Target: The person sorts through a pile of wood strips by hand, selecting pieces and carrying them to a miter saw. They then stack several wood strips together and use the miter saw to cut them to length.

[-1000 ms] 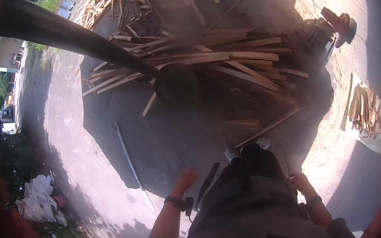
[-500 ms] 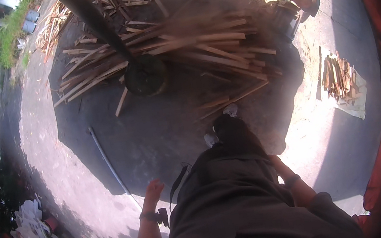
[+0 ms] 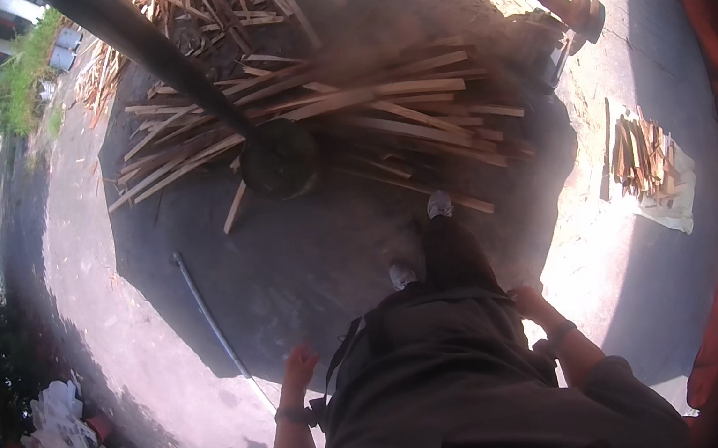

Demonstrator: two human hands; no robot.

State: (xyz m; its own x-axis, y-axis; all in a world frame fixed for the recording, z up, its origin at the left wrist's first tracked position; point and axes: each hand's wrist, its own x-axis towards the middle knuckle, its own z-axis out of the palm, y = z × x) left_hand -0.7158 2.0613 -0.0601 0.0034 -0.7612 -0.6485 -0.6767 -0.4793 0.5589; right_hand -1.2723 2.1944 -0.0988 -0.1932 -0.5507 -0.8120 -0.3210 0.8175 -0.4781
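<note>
Ground (image 3: pixel 290 264) bears wooden strips (image 3: pixel 420 87) beyond both hands (image 3: pixel 300 364).

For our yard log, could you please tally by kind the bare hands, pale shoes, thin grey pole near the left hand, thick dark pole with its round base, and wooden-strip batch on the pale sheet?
Bare hands: 2 (left hand, right hand)
Pale shoes: 2 (left shoe, right shoe)
Poles: 2 (thin grey pole, thick dark pole)
Wooden-strip batch: 1
Total: 7

The dark pole (image 3: pixel 163 65), its top cut off, partly hides wooden strips (image 3: pixel 420 87).
</note>
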